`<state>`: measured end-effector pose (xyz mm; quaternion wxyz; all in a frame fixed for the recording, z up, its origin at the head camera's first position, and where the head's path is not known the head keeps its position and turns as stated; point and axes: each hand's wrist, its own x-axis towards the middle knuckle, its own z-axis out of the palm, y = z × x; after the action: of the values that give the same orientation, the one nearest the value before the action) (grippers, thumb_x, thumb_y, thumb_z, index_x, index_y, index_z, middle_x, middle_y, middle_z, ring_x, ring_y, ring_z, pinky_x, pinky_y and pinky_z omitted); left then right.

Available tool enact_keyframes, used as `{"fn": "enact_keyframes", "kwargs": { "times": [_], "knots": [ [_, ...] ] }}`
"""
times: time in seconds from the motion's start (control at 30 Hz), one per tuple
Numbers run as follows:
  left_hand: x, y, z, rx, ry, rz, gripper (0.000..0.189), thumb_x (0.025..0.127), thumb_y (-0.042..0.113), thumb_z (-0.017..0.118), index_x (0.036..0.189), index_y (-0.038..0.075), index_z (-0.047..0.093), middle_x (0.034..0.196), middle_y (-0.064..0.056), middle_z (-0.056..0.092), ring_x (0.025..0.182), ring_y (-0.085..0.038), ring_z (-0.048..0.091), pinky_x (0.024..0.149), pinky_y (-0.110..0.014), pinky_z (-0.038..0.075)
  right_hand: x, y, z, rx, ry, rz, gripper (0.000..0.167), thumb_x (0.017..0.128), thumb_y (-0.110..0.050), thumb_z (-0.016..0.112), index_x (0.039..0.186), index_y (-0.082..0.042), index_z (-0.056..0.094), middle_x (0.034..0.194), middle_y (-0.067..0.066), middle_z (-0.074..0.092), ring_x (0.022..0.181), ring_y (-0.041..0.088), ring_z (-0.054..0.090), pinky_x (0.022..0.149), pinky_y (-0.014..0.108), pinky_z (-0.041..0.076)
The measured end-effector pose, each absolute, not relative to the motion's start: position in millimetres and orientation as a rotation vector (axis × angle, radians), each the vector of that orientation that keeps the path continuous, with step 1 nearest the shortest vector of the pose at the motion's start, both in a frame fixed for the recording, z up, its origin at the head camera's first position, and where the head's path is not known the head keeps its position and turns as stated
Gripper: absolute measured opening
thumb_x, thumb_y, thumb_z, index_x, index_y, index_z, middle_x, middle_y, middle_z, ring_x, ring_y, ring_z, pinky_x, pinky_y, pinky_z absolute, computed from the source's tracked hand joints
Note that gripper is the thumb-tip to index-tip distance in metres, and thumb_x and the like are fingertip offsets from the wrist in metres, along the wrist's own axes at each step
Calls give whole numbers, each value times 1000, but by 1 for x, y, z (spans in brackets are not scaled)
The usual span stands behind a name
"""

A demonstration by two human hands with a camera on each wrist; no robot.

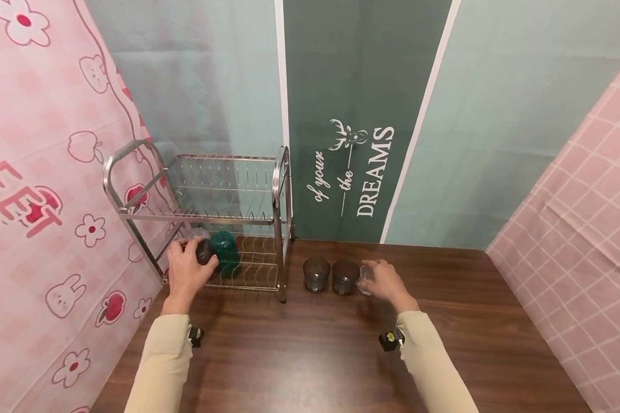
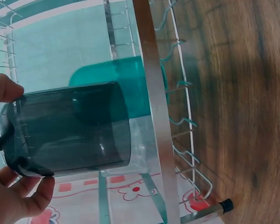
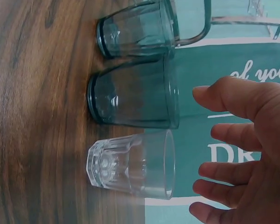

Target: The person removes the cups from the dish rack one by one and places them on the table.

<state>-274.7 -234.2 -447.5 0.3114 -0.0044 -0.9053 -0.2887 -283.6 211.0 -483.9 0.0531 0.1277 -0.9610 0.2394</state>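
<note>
My left hand [image 1: 187, 272] grips a dark tinted glass [image 2: 67, 130] by its thick base, mouth downward, at the lower tier of a metal dish rack [image 1: 201, 218]. Beside that glass stands an upturned green cup [image 1: 226, 252]. Partly hidden behind the hand is a clear glass [image 1: 198, 233], also on the lower tier. My right hand [image 1: 386, 282] hovers with fingers spread just above the rim of a small clear glass [image 3: 133, 165], which stands upright on the table. Nothing is between its fingers. Two dark tinted glasses [image 1: 317, 275] stand upright in a row left of the clear one.
The rack's upper tier [image 1: 227, 187] has wire slots and overhangs the lower one. Its right front leg [image 1: 282, 295] stands near the row of glasses. A pink patterned cloth [image 1: 82, 246] lines the left side, and a green printed curtain [image 1: 351, 86] hangs behind the wooden table [image 1: 289, 361].
</note>
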Motion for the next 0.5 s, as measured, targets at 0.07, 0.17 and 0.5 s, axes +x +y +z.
{"fn": "enact_keyframes", "kwargs": {
  "times": [0.07,0.17,0.5],
  "knots": [
    [-274,-232,-446,-26,-2358,-762,47,72,18,74,115,3,59,113,-24,38,105,-40,35,78,-55,36,-281,209,-483,387,-2913,732,58,72,-23,72,122,1,57,105,23,55,98,43,50,76,53,45],
    [-272,-229,-445,-37,-2327,-757,49,70,18,75,114,3,59,112,-24,39,103,-40,35,77,-55,36,-279,208,-482,377,-2911,734,59,72,-24,73,124,-1,56,107,22,54,99,42,50,75,53,45],
    [-263,-223,-443,-89,-2289,-766,51,68,17,76,114,3,60,110,-24,40,100,-40,36,73,-54,36,-268,202,-483,392,-2890,734,60,71,-23,76,124,-1,56,112,23,53,99,42,49,77,55,44]
  ]
}}
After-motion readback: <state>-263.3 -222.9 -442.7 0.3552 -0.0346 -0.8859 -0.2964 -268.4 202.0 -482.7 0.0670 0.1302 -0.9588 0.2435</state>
